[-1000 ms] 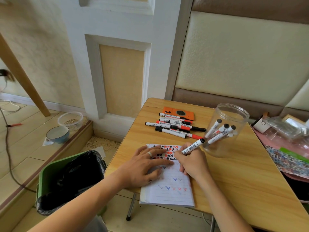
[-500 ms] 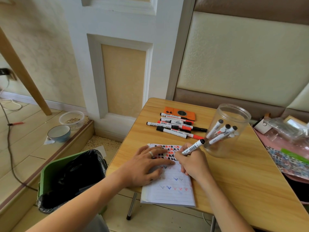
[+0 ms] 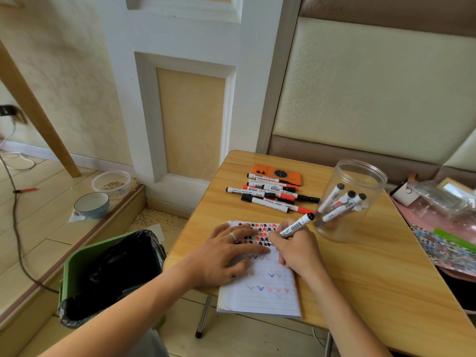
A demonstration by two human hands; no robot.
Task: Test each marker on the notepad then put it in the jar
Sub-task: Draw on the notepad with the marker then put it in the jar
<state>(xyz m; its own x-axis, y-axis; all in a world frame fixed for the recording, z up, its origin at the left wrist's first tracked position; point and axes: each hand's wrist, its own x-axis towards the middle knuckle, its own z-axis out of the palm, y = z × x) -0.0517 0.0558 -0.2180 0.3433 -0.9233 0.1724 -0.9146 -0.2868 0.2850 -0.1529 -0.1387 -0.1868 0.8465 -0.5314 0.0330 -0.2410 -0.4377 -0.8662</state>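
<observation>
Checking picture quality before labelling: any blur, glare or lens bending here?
Head view: wide-angle bending curves the wall panels; hands, marker and notepad are sharp; soft sheen on the jar; the far left edge smears slightly.

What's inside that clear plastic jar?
The jar holds several white markers leaning with their dark ends up. At least four ends show; overlap and glare through the wall hide the exact count.
</observation>
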